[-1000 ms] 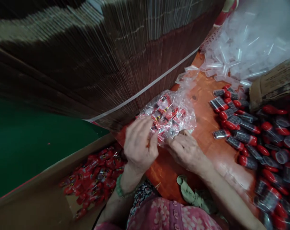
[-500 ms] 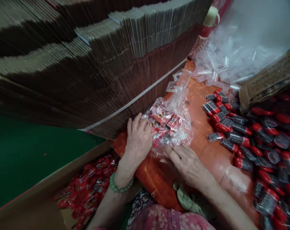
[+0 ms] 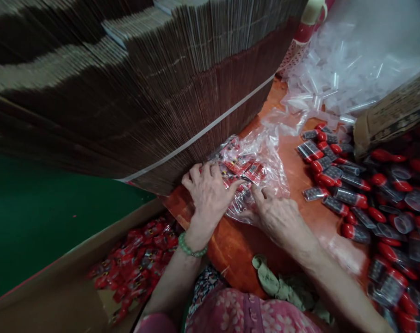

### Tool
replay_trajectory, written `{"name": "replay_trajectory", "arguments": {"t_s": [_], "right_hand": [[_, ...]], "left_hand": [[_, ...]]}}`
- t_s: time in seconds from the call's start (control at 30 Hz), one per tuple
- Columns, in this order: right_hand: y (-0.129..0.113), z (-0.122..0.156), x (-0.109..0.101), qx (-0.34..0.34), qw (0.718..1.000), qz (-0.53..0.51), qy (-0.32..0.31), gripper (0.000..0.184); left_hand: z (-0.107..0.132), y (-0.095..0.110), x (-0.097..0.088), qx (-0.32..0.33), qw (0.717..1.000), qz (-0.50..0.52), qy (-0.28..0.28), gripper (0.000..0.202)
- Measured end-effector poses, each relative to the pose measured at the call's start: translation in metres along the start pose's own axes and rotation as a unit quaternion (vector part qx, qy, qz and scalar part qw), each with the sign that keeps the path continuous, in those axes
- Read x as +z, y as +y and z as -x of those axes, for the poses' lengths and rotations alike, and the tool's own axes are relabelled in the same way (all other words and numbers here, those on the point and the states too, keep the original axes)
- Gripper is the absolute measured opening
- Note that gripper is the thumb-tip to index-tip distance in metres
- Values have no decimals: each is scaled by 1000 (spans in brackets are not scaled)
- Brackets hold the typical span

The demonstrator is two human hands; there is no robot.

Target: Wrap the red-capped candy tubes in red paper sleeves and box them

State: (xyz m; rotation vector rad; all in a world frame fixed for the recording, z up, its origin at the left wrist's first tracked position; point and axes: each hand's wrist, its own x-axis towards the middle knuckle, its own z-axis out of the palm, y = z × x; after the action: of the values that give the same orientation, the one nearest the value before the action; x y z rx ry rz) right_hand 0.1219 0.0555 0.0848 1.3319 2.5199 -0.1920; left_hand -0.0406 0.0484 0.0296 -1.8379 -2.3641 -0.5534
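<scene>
On the orange tabletop (image 3: pixel 251 249) lies a clear plastic bag (image 3: pixel 274 171), crinkled, with several small red packets (image 3: pixel 253 171) in it. My left hand (image 3: pixel 208 189) presses on the bag's near left side, fingers spread and thumb stretched to the right over the packets. A green bead bracelet (image 3: pixel 192 252) circles that wrist. At the bag's near right edge, my right hand (image 3: pixel 277 212) has its fingers curled onto the plastic. The thumb is low and partly hidden, and the fingertips are hard to make out.
Flattened cardboard stacks (image 3: pixel 210 69), strapped together, rise just behind the bag. Many red-capped clear tubes (image 3: pixel 348 196) are heaped at the right, near a cardboard box (image 3: pixel 393 111). Clear plastic pieces (image 3: pixel 321 92) pile up behind. A box of red packets (image 3: pixel 140 259) stands lower left.
My left hand has shifted right, its thumb now stretched over the packets. The bag's far end, upright before, now lies flatter toward the right. My right hand is more curled.
</scene>
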Motion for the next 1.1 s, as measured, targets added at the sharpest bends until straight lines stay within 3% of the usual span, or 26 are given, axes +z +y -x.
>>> {"name": "replay_trajectory", "arguments": {"t_s": [0.13, 0.2, 0.3, 0.37, 0.47, 0.53, 0.67, 0.77, 0.83, 0.9, 1.0, 1.1], "right_hand": [[7, 14, 3, -26, 999, 23, 3, 39], [12, 18, 6, -49, 998, 21, 24, 32], [18, 25, 10, -101, 993, 6, 57, 12], [19, 31, 12, -144, 986, -9, 84, 7], [18, 43, 10, -188, 972, -48, 130, 18], [18, 50, 6, -204, 963, -75, 161, 20], [24, 60, -2, -240, 942, -121, 202, 23], [31, 57, -2, -244, 933, -138, 225, 21], [35, 51, -2, -233, 926, -165, 246, 19], [37, 43, -5, -224, 912, -212, 270, 20], [35, 28, -15, -227, 885, -275, 299, 21], [35, 11, -30, -239, 866, -313, 308, 20]], "left_hand": [[1, -5, 18, 8, 1000, 7, 10, 19], [3, -10, 21, 11, 999, 23, 23, 10], [3, -13, 13, 27, 995, 69, 70, 16], [2, -9, 5, 78, 985, 124, 88, 33], [0, 5, -5, 202, 963, 179, 25, 55], [-1, 12, -5, 238, 957, 159, -40, 60], [-8, 7, 2, 186, 974, 94, -93, 48], [-13, -8, -1, 148, 980, 107, -72, 27], [-15, -14, -12, 129, 975, 172, -52, 30], [-15, -14, -26, 143, 951, 266, -66, 32], [-13, -10, -39, 225, 894, 358, -148, 40], [-12, -9, -37, 236, 879, 382, -158, 24]]}}
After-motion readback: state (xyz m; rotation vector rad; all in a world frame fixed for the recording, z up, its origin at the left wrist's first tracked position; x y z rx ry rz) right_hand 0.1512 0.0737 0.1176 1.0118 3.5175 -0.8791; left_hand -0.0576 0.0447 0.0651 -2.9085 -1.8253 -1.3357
